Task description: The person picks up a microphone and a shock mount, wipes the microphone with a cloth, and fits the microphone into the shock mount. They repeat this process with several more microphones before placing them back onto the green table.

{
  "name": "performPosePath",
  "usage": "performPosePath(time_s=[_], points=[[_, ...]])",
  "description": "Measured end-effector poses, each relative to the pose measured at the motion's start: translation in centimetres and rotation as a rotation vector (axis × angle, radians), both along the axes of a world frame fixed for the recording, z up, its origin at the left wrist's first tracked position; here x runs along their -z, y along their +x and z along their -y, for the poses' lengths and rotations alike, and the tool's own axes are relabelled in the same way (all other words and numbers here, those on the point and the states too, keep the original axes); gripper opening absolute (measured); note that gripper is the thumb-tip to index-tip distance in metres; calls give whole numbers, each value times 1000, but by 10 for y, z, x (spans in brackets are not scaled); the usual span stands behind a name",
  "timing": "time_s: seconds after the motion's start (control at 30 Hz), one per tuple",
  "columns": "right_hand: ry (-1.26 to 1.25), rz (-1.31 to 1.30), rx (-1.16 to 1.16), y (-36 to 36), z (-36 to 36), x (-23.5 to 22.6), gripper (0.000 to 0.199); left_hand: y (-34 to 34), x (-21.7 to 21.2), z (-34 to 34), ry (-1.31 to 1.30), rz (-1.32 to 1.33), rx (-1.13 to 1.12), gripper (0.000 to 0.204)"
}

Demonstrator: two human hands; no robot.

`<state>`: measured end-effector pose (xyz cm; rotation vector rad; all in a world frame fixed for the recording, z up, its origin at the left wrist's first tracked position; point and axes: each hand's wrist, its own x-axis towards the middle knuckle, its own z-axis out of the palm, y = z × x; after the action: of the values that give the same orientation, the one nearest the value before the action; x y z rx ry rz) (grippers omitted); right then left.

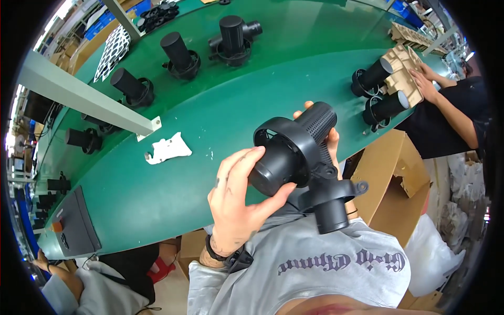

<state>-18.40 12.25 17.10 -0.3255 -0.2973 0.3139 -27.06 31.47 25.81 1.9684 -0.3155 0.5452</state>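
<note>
Close in front of me is a black plastic pump-like unit, tilted, with a round motor body, a ring-shaped collar, a slotted cylinder and a short outlet pipe. My left hand grips its smooth rounded end, thumb and fingers spread around it. From behind, my right hand wraps the slotted cylinder; only its fingertips and part of the palm show, the rest being hidden by the unit. The outlet pipe hangs toward my shirt.
Similar black units stand along the green conveyor table. A white torn scrap lies near a metal post. At right, a co-worker's hands touch a moulded pulp tray. Below is an open cardboard box. Another person sits lower left.
</note>
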Motion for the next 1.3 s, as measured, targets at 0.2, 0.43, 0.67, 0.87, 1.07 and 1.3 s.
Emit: performPosePath(time_s=[0.2, 0.43, 0.67, 0.87, 1.07, 1.3], points=[[16, -39, -78, 2, -1, -3, 81, -11, -5, 9, 58, 126, -97, 65], [-38, 4, -115, -2, 1, -8, 81, -18, -11, 9, 178, 237, -29, 81], [-389, -220, -26, -18, 2, -23, 64, -21, -9, 7, -92, 23, -170, 68], [-567, -367, 109, -18, -8, -30, 55, -18, -18, 10, -161, -210, -172, 49], [-573, -225, 52, -9, 1, -18, 55, -19, -21, 9, -195, -272, -183, 47], [-626, -448, 112, -2, -7, -35, 51, -11, -2, 4, 206, 130, -140, 49]])
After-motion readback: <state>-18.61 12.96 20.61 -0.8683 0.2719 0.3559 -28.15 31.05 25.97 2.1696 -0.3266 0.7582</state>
